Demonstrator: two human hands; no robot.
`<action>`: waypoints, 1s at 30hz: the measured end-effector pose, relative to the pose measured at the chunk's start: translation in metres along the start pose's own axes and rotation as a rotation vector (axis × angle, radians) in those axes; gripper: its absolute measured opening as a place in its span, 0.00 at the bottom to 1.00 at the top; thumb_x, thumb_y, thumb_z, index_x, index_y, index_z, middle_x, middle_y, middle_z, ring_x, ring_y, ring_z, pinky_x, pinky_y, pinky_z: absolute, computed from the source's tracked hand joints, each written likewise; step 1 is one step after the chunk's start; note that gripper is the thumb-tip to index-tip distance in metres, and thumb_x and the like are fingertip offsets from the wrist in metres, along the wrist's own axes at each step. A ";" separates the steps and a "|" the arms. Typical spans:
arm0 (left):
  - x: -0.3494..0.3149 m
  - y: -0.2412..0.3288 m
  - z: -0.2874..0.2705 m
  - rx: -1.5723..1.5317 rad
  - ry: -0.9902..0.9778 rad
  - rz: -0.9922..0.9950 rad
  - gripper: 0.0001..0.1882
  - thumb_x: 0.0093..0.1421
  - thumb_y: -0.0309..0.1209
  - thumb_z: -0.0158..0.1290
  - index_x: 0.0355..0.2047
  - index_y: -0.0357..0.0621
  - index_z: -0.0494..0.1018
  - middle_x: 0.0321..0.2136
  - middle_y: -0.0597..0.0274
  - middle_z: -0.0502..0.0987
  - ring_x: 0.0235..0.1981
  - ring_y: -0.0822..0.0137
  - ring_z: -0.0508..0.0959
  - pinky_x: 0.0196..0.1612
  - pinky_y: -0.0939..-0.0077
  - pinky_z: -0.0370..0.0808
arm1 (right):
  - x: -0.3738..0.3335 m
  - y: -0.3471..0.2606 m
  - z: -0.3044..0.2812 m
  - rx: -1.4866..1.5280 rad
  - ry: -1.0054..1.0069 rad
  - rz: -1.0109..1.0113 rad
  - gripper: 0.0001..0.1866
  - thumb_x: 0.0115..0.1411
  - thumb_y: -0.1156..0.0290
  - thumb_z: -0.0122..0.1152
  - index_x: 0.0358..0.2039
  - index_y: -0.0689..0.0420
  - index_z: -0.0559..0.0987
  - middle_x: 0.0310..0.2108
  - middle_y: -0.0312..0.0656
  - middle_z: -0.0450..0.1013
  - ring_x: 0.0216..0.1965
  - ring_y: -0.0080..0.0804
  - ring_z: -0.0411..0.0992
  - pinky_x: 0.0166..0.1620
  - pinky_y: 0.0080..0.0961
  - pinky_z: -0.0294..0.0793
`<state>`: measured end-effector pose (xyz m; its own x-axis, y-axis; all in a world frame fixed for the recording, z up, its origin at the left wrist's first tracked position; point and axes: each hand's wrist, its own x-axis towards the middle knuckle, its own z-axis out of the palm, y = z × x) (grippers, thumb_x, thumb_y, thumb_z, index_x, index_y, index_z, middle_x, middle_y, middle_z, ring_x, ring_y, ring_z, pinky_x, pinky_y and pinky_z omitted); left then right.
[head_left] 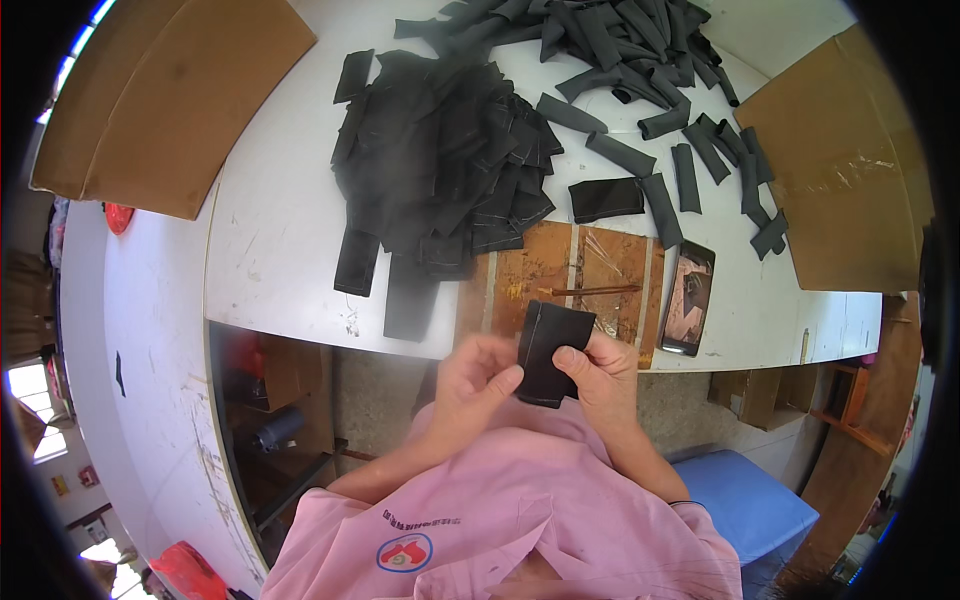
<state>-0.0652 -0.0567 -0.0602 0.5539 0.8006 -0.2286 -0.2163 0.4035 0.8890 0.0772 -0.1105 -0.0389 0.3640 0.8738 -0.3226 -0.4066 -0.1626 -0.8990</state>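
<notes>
A flat black fabric piece (545,345) is held up above the front edge of the table, with light stitching along its left side. My right hand (608,385) grips its right side, thumb pressed on the front and fingers behind. Beside its left edge is my left hand (473,385), fingers loosely bent and slightly blurred, thumb and forefinger apart. That thumb's tip comes up to the fabric's edge; whether it touches, I cannot tell. Just beyond the piece, a thin brown stick-like tool (595,291) lies on a worn brown board (510,275).
A heap of flat black stitched pieces (430,150) covers the table's middle left. Rolled dark fabric tubes (620,155) spread at the back and right. A phone (688,298) lies right of the board. Cardboard boxes (180,100) flank both sides; a blue stool (745,505) stands lower right.
</notes>
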 end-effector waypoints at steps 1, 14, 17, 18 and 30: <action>0.005 0.005 0.001 -0.055 0.008 -0.039 0.08 0.55 0.27 0.50 0.34 0.37 0.68 0.33 0.60 0.72 0.33 0.75 0.71 0.38 0.83 0.67 | -0.001 -0.003 -0.004 0.000 0.002 0.000 0.04 0.52 0.78 0.55 0.29 0.64 0.75 0.25 0.33 0.73 0.26 0.14 0.67 0.31 0.13 0.68; 0.050 0.056 0.002 0.073 -0.455 -0.414 0.07 0.54 0.28 0.51 0.31 0.36 0.73 0.25 0.67 0.73 0.26 0.81 0.70 0.29 0.89 0.66 | 0.013 -0.017 -0.034 -0.560 -0.581 -0.151 0.09 0.50 0.72 0.57 0.20 0.64 0.69 0.16 0.45 0.64 0.19 0.36 0.66 0.25 0.25 0.64; 0.051 0.054 -0.004 0.168 -0.478 -0.454 0.07 0.52 0.22 0.53 0.32 0.35 0.73 0.24 0.68 0.73 0.24 0.83 0.69 0.28 0.91 0.66 | 0.015 -0.018 -0.037 -0.624 -0.647 -0.160 0.11 0.49 0.72 0.57 0.18 0.64 0.67 0.14 0.46 0.61 0.17 0.39 0.63 0.23 0.28 0.61; 0.050 0.053 -0.005 0.185 -0.504 -0.426 0.07 0.52 0.22 0.53 0.32 0.35 0.73 0.23 0.68 0.73 0.24 0.83 0.69 0.27 0.90 0.67 | 0.016 -0.019 -0.037 -0.659 -0.679 -0.157 0.13 0.49 0.71 0.57 0.17 0.64 0.66 0.14 0.46 0.59 0.17 0.40 0.62 0.23 0.29 0.60; 0.046 0.056 -0.016 0.130 -0.571 -0.508 0.06 0.51 0.22 0.54 0.31 0.34 0.74 0.21 0.66 0.73 0.21 0.80 0.71 0.24 0.89 0.68 | 0.022 -0.024 -0.031 -0.681 -0.831 -0.176 0.13 0.50 0.68 0.55 0.18 0.63 0.68 0.16 0.47 0.63 0.22 0.45 0.65 0.26 0.33 0.62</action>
<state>-0.0651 0.0098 -0.0270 0.8963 0.1645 -0.4118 0.2513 0.5766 0.7774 0.1214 -0.1016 -0.0340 -0.4126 0.9051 -0.1023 0.2391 -0.0007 -0.9710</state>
